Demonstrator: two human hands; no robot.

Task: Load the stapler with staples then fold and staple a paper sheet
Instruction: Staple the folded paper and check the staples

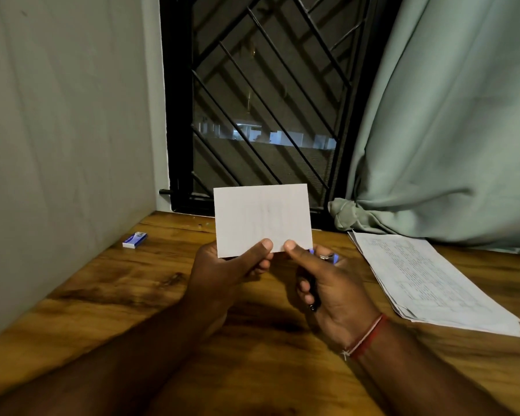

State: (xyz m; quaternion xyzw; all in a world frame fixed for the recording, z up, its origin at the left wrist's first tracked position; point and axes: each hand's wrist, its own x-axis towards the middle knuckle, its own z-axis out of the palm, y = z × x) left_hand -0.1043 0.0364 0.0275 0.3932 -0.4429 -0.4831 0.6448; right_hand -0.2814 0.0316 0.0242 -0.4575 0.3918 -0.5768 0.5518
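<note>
White folded paper [261, 219] stands upright at twelve o'clock, pinched along its lower edge by our left hand [222, 271] and right hand [327, 283], which also clasps the stapler [327, 257]. We should square the edges before stapling.

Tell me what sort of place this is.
Probably a room in a home, at a desk used for paperwork: a wooden table pushed against a barred window with a green curtain, and a stack of printed sheets on it.
</note>
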